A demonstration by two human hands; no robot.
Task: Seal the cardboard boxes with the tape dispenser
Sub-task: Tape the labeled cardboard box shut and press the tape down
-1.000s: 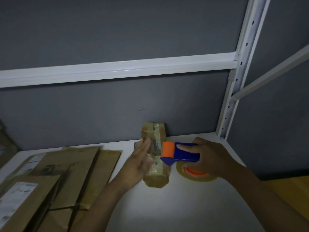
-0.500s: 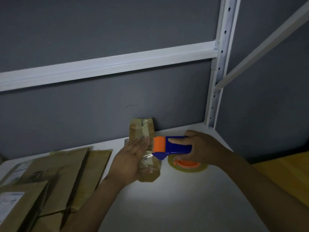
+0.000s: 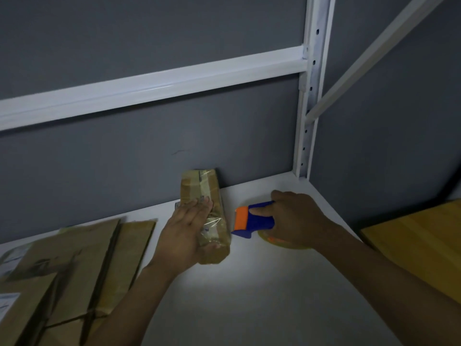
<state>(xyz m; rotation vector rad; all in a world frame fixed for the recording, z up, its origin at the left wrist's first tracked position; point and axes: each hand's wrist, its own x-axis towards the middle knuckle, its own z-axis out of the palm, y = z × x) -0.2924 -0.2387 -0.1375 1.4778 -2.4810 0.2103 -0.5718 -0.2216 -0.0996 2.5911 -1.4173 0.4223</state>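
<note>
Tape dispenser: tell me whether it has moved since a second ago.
Yes. The tape dispenser, gripped by the right hand, has pulled rightward off the small box, toward the white upright.

Your blue plastic tape dispenser (image 3: 253, 221) has an orange front; its tape roll (image 3: 282, 242) looks yellowish with an orange core. Your small brown cardboard box (image 3: 208, 193) is glossy under clear tape. You also see plain brown flattened cardboard (image 3: 82, 250) with white labels (image 3: 7, 304), a white shelf (image 3: 249, 295), a dark grey wall (image 3: 124, 33) and a yellow wooden board (image 3: 419, 245).

Glossy tape film over a brown cardboard box (image 3: 204, 216), seemingly smooth plastic dispenser (image 3: 252, 222), matt shelf (image 3: 249, 295).
</note>
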